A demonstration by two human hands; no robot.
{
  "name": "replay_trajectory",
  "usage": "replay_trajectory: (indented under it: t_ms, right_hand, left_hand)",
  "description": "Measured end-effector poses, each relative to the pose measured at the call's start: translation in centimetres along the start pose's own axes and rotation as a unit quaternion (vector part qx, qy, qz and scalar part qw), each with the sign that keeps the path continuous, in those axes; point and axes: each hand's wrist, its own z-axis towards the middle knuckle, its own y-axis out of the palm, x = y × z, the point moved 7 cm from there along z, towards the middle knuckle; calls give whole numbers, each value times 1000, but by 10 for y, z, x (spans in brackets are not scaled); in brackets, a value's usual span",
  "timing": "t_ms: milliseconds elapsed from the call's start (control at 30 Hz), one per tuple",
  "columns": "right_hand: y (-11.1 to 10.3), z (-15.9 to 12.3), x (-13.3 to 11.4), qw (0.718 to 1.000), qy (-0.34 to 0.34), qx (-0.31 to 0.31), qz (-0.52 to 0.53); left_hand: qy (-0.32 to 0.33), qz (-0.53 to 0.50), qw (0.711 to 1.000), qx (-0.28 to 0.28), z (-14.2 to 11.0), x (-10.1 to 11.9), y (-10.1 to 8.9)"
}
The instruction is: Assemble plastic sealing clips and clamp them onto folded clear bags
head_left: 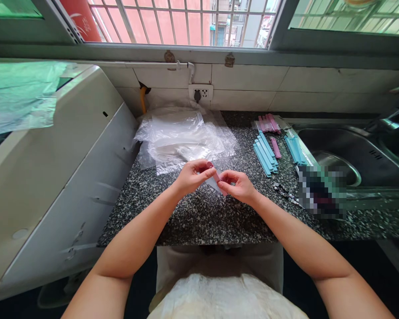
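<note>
My left hand (197, 176) and my right hand (236, 185) meet over the speckled counter. Both are closed on a thin pink strip (217, 177), which looks like a bag sealing clip. It slants down from the left fingertips to the right thumb. A small whitish, see-through piece of plastic (214, 184) shows just under the strip; how it joins the strip is hard to make out. Behind my left hand lies a heap of clear plastic bags (182, 133). To the right of my hands are a stack of light blue strips (265, 155) and a few pink strips (275, 147).
More pink strips (268, 123) in clear wrapping and blue strips (295, 149) lie beside the steel sink (346, 137). A beaded chain (287, 194) rests near a blurred packet (322, 192). A white appliance casing (96, 128) borders the left; a wall socket (201, 92) is behind.
</note>
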Motion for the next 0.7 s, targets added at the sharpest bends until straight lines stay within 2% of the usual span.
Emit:
replay_trajectory:
  t_ms: [700]
  right_hand:
    - [0, 0, 1, 1000, 3, 1, 3]
  left_hand:
    - [-2, -6, 1000, -1, 0, -1, 0]
